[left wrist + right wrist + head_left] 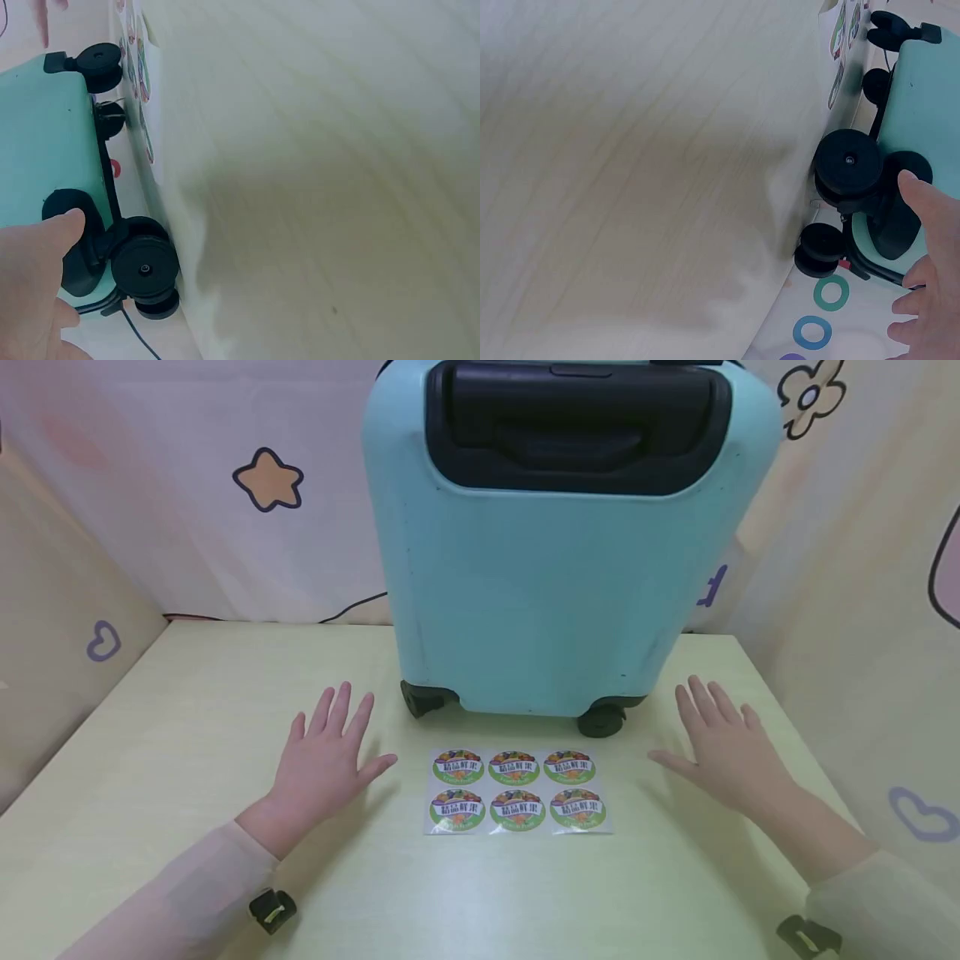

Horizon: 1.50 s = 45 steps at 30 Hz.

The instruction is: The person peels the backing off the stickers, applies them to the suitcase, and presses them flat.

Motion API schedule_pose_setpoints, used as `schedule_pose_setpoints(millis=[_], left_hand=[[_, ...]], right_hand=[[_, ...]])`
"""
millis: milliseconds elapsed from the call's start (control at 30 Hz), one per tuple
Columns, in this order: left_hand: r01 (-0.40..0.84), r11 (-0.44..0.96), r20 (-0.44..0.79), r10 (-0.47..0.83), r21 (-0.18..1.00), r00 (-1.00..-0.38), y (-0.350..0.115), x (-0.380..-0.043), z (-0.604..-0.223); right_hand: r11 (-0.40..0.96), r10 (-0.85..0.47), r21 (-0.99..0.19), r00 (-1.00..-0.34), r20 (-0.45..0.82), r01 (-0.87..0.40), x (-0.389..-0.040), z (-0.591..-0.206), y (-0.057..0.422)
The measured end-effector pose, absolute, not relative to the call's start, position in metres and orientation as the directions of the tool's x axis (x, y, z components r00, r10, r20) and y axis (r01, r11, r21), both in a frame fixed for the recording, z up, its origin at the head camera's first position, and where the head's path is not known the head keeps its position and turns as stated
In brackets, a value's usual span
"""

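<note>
A light blue suitcase (540, 602) with a black handle recess (577, 431) stands upright on its black wheels (600, 720) at the back of the table. In front of it lies a sheet of round fruit stickers (517, 792), laid out in two rows. My left hand (318, 768) hovers to the left of the sheet, fingers spread and holding nothing. On the other side, my right hand (731, 752) is held over the table with its fingers spread too. Both wrist views show the suitcase's black wheels (145, 266) beyond the thumb.
The pale table (187, 718) is bordered by patterned cloth (187, 510) at the back and sides. A thin black cable (352, 607) runs along the table's back edge to the left of the suitcase. Each wrist carries a small black device (273, 910).
</note>
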<state>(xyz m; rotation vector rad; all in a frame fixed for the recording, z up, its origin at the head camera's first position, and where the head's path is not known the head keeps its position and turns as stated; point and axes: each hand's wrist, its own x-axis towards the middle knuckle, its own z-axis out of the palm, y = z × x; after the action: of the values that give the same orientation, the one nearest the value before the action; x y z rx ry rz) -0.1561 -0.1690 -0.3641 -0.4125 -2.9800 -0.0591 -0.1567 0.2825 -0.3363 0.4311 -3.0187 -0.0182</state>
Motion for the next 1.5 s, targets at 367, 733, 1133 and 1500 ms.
schedule_pose_setpoints(millis=[367,733,1133,1500], left_hand=[[0.285,0.958,0.154,0.278,0.029,-0.948,-0.169,-0.151,-0.373],[0.352,0.936,0.174,0.344,0.017,-0.923,-0.159,-0.15,-0.379],[0.407,0.912,0.191,0.391,0.054,-0.9,-0.145,-0.152,-0.382],[0.442,0.892,0.177,0.422,0.096,-0.889,-0.131,-0.163,-0.388]], right_hand=[[0.947,-0.319,0.014,-0.943,0.096,-0.319,-0.153,-0.337,0.274],[0.918,-0.363,-0.105,-0.918,0.16,-0.381,-0.146,-0.341,0.258],[0.899,-0.388,-0.142,-0.904,0.181,-0.414,-0.145,-0.351,0.236],[0.849,-0.489,-0.104,-0.844,0.221,-0.518,-0.153,-0.362,0.205]])
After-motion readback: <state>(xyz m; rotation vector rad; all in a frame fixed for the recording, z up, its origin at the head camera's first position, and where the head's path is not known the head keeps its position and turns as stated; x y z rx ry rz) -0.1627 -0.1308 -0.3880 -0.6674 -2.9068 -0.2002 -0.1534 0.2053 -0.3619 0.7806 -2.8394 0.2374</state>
